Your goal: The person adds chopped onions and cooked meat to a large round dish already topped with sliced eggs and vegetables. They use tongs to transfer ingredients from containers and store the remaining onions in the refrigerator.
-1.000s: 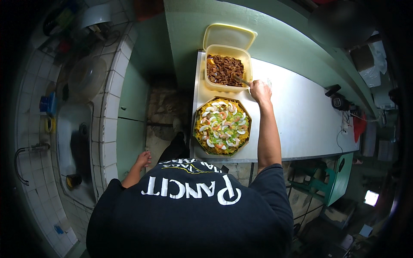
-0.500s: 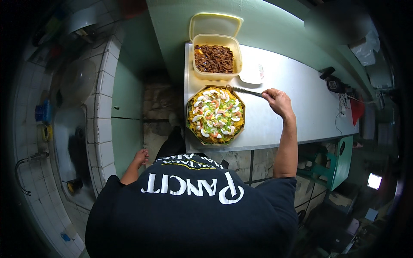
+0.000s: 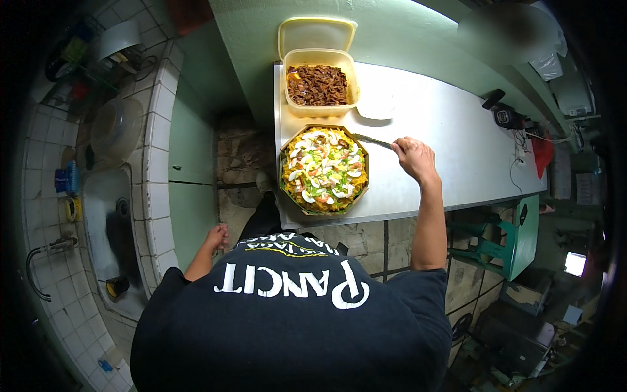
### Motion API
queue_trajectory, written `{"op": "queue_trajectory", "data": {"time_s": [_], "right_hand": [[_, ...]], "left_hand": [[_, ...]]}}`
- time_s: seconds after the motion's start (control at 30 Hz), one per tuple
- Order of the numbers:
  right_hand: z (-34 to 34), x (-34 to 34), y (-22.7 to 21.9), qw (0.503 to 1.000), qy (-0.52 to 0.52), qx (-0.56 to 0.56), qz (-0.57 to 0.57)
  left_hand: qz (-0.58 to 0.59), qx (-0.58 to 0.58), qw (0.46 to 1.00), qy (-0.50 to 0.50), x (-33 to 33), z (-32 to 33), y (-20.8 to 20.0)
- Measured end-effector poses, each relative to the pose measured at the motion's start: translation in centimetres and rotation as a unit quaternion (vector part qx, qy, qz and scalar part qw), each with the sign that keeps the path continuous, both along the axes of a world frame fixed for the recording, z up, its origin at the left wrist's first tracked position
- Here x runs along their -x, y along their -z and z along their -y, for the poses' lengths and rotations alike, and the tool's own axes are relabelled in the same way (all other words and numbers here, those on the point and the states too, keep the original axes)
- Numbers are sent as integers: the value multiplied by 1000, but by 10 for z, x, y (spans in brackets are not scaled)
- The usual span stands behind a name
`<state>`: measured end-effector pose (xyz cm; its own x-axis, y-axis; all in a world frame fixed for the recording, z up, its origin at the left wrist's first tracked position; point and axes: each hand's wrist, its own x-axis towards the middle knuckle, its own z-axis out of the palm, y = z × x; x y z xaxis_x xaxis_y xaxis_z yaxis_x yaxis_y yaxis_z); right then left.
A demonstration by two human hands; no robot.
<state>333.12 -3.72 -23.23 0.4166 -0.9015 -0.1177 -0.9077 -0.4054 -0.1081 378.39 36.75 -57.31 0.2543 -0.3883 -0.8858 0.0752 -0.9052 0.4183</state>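
Yellow noodles strewn with white egg pieces, green shreds and pinkish-orange bits [image 3: 324, 171] sit in a shallow octagonal tray with a brown rim [image 3: 366, 173], near the left end of the table. From the left, I see a long white sink [image 3: 96, 212] set in a tiled counter, then the person's left hand [image 3: 217, 236], hanging low beside a green cabinet [image 3: 191, 202]; its fingers look loosely curled, though I can't tell whether they close on anything. On the long, pale, smooth tabletop [image 3: 450, 144], a pale-yellow plastic tub [image 3: 323, 111] of dark brown strips stands just beyond the noodles, its lid [image 3: 318, 36] raised behind it. Tray and tub both stand close to the table's left edge, so I judge that a careless bump could tip either over the side. Further right, a slender dark utensil [image 3: 373, 140] points at the tray's upper right rim; whether its tip touches, I can't say. The right hand [image 3: 415, 158] has its fingers clamped around the far end. Gripped so far back, the tip could swing at a small wrist twist, snag the rim or scatter the egg, and any sauce clinging to it could drip onto the table.
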Motion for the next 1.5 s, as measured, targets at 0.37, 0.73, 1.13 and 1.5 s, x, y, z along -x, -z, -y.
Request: {"op": "queue_trajectory", "data": {"time_s": [0.37, 0.73, 1.13, 1.5], "right_hand": [[-32, 10, 24, 999, 8, 3, 48], [6, -5, 4, 980, 69, 36, 182], [149, -160, 91, 987, -16, 158, 27], [160, -138, 54, 987, 99, 77, 95]], "left_hand": [[11, -7, 1000, 7, -8, -14, 12], [-1, 14, 1000, -13, -5, -3, 9], [12, 16, 996, -86, -6, -26, -4], [11, -7, 998, -63, -5, -23, -19]]}}
